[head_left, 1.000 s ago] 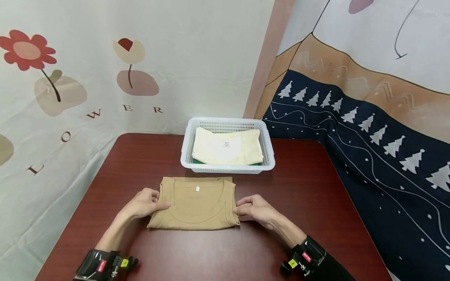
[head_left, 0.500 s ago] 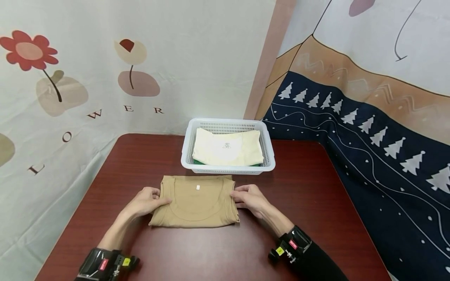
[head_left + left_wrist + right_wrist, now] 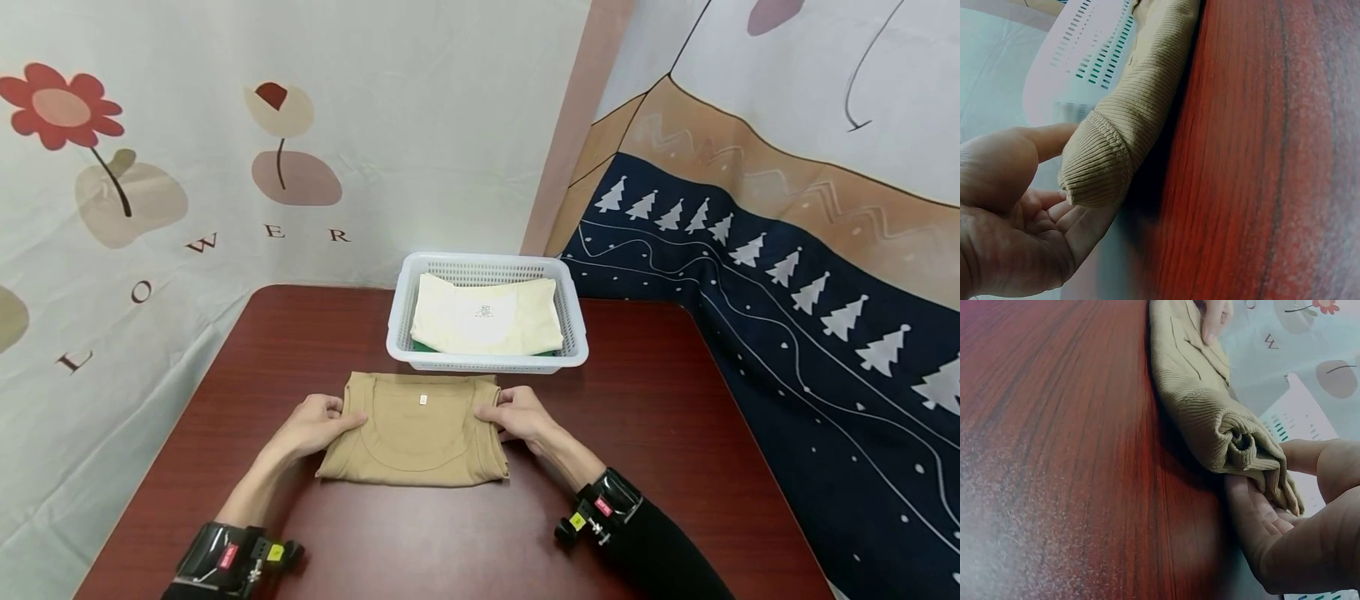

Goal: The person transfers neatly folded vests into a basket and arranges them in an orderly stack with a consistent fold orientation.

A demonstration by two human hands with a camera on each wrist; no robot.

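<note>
A tan ribbed shirt [image 3: 420,433], folded into a neat rectangle with its neckline and small white label facing up, lies on the table before the basket. At its left edge my left hand [image 3: 315,425] grips the cloth, thumb on top and fingers beneath; the left wrist view shows the folded edge [image 3: 1100,162] between them. My right hand [image 3: 525,417] holds the opposite edge the same way. In the right wrist view, the layered, rolled end [image 3: 1241,447] of the shirt sits between thumb and fingers, which reach under it.
Just behind the shirt stands a white perforated basket [image 3: 577,333] holding folded cream cloth [image 3: 483,317] with something green under it. The dark red wooden table [image 3: 637,392] meets printed curtains [image 3: 420,125] at the back and right.
My right hand has moved up and inward along the shirt's right edge, its thumb now lying farther over the cloth. My left hand has barely shifted.
</note>
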